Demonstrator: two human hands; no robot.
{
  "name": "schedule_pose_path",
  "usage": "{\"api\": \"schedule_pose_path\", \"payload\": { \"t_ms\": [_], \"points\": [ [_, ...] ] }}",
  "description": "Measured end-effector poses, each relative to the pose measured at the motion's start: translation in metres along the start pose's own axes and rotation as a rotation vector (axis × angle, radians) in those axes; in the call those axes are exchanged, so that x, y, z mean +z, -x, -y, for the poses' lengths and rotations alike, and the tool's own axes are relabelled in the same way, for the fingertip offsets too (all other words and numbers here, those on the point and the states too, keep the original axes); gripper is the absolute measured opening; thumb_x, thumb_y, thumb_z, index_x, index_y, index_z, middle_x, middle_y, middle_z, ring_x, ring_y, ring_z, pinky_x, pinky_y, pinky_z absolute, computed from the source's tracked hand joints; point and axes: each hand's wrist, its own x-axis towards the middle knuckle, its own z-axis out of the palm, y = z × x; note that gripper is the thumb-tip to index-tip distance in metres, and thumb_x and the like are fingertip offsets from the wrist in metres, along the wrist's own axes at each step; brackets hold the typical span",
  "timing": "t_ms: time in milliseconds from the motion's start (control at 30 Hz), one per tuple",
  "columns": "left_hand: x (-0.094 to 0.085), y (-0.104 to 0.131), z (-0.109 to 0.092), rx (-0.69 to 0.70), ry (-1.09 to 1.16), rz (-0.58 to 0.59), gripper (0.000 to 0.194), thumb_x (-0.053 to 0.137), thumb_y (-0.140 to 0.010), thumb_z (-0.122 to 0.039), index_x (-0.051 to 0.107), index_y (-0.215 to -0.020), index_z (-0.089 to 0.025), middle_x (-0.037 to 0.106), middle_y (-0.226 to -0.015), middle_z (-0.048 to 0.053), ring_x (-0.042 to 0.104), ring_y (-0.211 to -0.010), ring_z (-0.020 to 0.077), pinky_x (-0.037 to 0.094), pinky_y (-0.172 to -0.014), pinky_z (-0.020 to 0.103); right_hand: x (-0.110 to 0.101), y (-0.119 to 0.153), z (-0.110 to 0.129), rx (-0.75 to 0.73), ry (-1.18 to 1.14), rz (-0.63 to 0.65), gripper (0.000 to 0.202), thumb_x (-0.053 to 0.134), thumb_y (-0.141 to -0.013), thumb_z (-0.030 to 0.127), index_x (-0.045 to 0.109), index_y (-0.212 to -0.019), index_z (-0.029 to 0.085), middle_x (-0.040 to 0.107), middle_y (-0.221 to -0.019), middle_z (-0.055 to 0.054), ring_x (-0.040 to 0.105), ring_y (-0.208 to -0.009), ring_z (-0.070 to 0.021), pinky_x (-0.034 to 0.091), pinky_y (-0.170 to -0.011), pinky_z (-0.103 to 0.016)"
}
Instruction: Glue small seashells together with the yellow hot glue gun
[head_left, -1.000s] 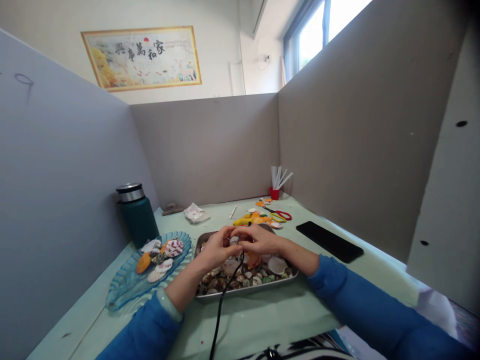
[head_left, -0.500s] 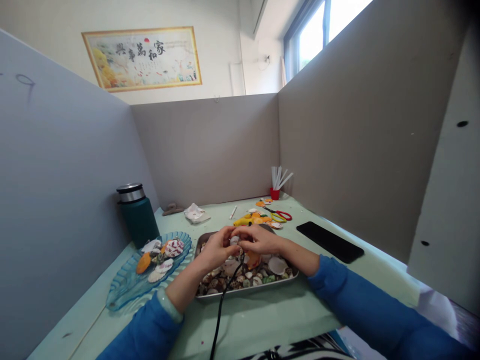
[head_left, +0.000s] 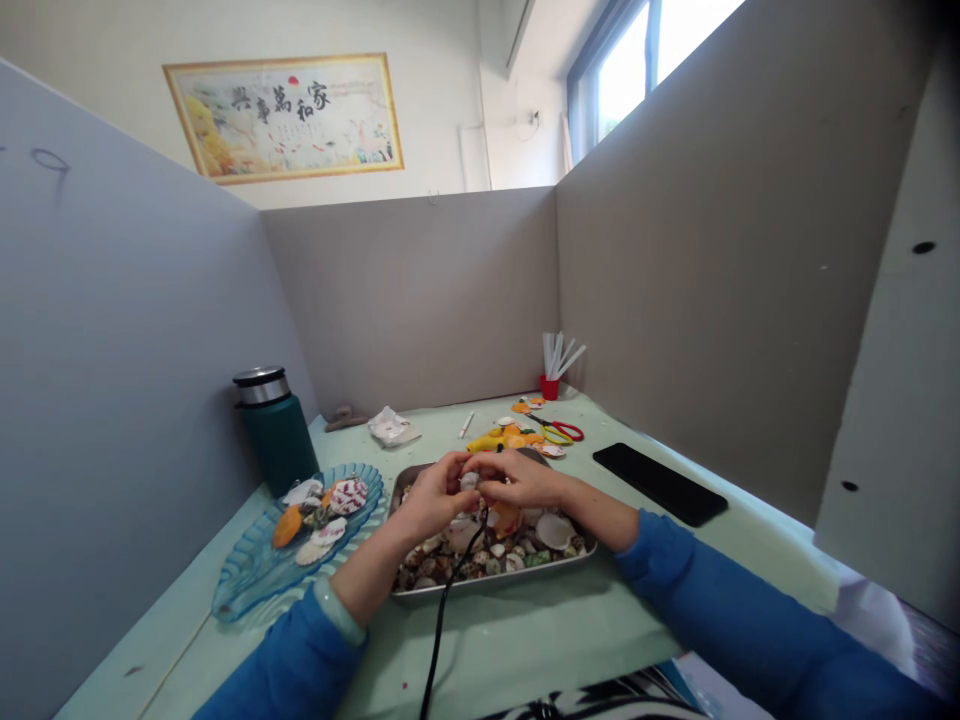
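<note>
Hands close together, fingertips pinched narrow, my left hand [head_left: 435, 492] and right hand [head_left: 521, 478] held a small pale shell [head_left: 469, 481] above a metal tray [head_left: 525, 573] of loose shells [head_left: 493, 566]. A slipping grip might have lost it among them — and the black cable [head_left: 442, 612], crossing the tray in my way, might have snagged. A blue plate [head_left: 244, 592] lay left, scissors [head_left: 559, 432] beyond, a black phone [head_left: 660, 484] right.

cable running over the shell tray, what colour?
Black cable; clearest in the head view, below the tray.
</note>
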Motion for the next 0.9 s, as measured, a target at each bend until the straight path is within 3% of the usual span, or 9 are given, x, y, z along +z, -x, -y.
{"api": "schedule_pose_path", "payload": {
  "t_ms": [633,900],
  "points": [
    [-0.0007,-0.0019,0.0035,-0.016,0.013,-0.013,0.049,0.066,-0.063,-0.014,0.051,-0.11,-0.013,0.061,-0.097,0.007,0.06,-0.079,0.0164,0.048,-0.068,0.027,0.0002,-0.0009,0.0015,-0.012,0.02,-0.033,0.032,0.047,-0.076,0.007,0.058,-0.105,0.014,0.042,-0.058,0.006,0.038,-0.051,-0.0068,0.029,-0.049,-0.017],
    [-0.0023,-0.0021,0.0067,-0.013,0.017,-0.035,0.049,0.068,-0.064,-0.019,0.053,-0.11,-0.015,0.063,-0.089,0.005,0.06,-0.072,0.0154,0.047,-0.063,0.026,-0.0001,-0.0005,0.001,-0.001,0.017,-0.011,0.034,0.047,-0.077,0.008,0.056,-0.109,0.014,0.042,-0.058,0.006,0.038,-0.051,-0.007,0.03,-0.049,-0.018]
  ]
}}
